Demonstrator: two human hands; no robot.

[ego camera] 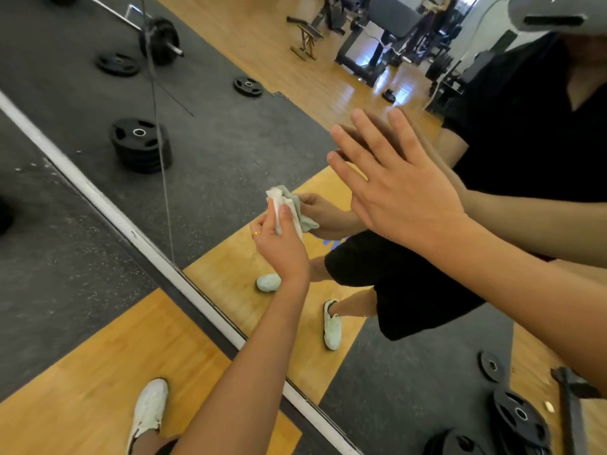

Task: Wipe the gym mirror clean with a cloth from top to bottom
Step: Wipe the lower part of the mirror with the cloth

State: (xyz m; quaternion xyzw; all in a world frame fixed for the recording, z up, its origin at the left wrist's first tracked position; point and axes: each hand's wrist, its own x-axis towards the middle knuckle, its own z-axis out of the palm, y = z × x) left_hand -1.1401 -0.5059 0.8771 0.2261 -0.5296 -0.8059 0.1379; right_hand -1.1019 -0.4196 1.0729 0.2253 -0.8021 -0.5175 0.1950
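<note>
The gym mirror fills the upper right of the view, and its white bottom frame runs diagonally across. My left hand pinches a crumpled white and pale green cloth and holds it against the low part of the glass. My right hand lies flat on the glass higher up, fingers straight and spread, holding nothing. Both hands meet their own reflections in the mirror.
My white shoe stands on the wood floor close to the mirror's frame. Black rubber matting lies to the left. Reflected in the glass are a stack of weight plates, a loaded barbell and gym machines.
</note>
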